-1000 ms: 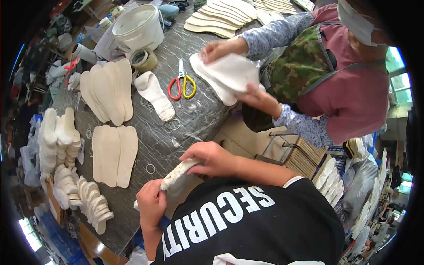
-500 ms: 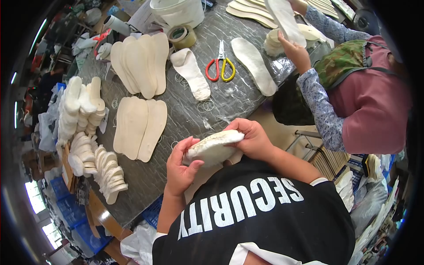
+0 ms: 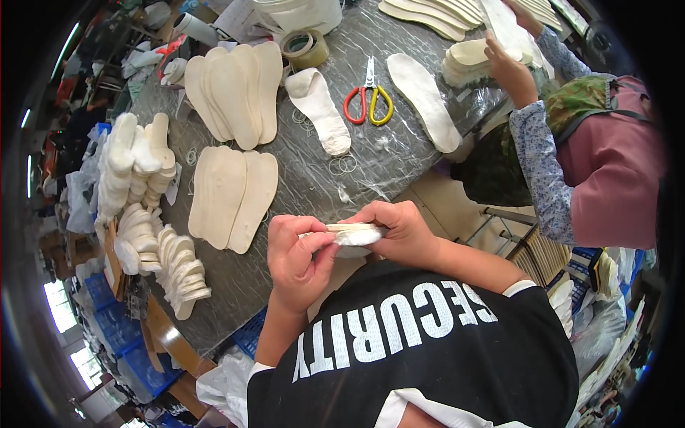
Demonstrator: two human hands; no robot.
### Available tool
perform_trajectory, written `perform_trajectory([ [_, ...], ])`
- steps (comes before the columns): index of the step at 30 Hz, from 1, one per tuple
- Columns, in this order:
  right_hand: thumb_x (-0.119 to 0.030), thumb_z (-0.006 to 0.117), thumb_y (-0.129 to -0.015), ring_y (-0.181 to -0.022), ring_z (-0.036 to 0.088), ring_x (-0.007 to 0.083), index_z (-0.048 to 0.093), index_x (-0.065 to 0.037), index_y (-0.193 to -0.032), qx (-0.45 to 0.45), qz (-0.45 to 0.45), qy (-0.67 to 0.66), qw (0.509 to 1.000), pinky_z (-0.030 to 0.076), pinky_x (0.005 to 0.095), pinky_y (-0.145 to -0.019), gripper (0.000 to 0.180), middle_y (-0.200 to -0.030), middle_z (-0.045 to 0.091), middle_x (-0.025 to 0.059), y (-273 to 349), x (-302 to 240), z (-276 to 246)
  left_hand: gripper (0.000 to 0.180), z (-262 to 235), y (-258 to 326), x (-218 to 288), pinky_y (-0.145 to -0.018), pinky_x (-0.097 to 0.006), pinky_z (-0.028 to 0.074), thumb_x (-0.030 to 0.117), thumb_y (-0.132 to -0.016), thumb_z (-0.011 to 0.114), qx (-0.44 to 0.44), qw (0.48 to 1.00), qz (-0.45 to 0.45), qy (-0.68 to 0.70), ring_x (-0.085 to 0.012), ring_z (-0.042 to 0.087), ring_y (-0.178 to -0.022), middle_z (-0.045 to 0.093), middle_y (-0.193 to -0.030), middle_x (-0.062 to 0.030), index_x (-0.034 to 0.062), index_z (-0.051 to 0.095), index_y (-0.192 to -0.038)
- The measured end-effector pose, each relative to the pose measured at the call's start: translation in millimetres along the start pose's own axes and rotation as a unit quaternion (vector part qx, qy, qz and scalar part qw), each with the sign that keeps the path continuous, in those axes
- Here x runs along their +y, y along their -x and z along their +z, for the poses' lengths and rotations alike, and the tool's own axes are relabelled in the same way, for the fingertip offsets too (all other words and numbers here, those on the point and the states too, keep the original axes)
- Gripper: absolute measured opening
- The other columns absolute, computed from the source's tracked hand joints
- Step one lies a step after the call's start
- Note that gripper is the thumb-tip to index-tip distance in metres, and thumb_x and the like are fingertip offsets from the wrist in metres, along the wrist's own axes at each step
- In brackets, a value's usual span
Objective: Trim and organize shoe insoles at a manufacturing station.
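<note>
Close to my body, at the table's near edge, both hands grip a fleecy cream insole (image 3: 358, 235), seen edge-on with its white fluff facing me. My left hand (image 3: 298, 255) pinches its left end between thumb and fingers. Around the right end, my right hand (image 3: 403, 230) is closed with the thumb underneath. Whether it is one insole or a few layers, I cannot tell. Beyond them lie a fluffy insole with a folded tip (image 3: 320, 114), red-and-yellow-handled scissors (image 3: 368, 100) and a single white insole (image 3: 425, 103). Several thin rubber bands (image 3: 343, 165) are scattered nearby.
Fanned flat insoles (image 3: 239, 93) and a smaller group (image 3: 230, 196) lie left on the dark table (image 3: 300, 189). Bundled fluffy insoles (image 3: 182, 271) line its left edge. Tape rolls (image 3: 305, 50) stand by a white bucket (image 3: 303, 14). A co-worker's hand (image 3: 512, 71) handles insoles at right.
My hands have tilted the insole from showing its broad fluffy face to nearly edge-on, and my left fingers have closed in along it. The co-worker's insole has moved away to the right.
</note>
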State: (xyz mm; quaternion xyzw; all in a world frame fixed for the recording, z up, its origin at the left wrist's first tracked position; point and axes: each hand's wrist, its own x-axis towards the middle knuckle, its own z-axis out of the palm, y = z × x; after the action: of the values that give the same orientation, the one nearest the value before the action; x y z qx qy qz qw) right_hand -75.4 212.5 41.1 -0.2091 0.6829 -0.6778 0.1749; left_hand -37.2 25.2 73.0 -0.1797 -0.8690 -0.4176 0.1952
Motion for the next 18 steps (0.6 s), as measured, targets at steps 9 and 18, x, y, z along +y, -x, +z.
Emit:
perform_trajectory([
  [9, -0.026, 0.053, -0.095, -0.069, 0.055, 0.0055, 0.059, -0.001, -0.099, -0.094, 0.260, -0.344, 0.897, 0.045, 0.0198, -0.061, 0.027, -0.082, 0.061, 0.0012, -21.5, 16.9, -3.1, 0.019, 9.9, -0.7, -16.9, -0.068, -0.035, 0.043, -0.003, -0.066, 0.069, 0.014, 0.999, 0.021, -0.033, -0.0236, 0.055, -0.076, 0.060, -0.084, -0.0063, 0.0054, 0.057, -0.079],
  [18, -0.025, 0.050, -0.094, -0.081, 0.067, 0.0227, 0.059, 0.001, -0.101, -0.102, 0.338, -0.469, 0.809, 0.057, 0.0381, -0.072, 0.029, -0.091, 0.065, 0.0129, -66.6, 39.4, -20.1, 0.004, 34.9, -35.1, -54.8, -0.063, -0.022, 0.047, -0.003, -0.081, 0.061, -0.025, 0.932, -0.263, 0.250, -0.0094, 0.057, -0.072, 0.061, -0.085, -0.0033, 0.0003, 0.059, -0.082],
])
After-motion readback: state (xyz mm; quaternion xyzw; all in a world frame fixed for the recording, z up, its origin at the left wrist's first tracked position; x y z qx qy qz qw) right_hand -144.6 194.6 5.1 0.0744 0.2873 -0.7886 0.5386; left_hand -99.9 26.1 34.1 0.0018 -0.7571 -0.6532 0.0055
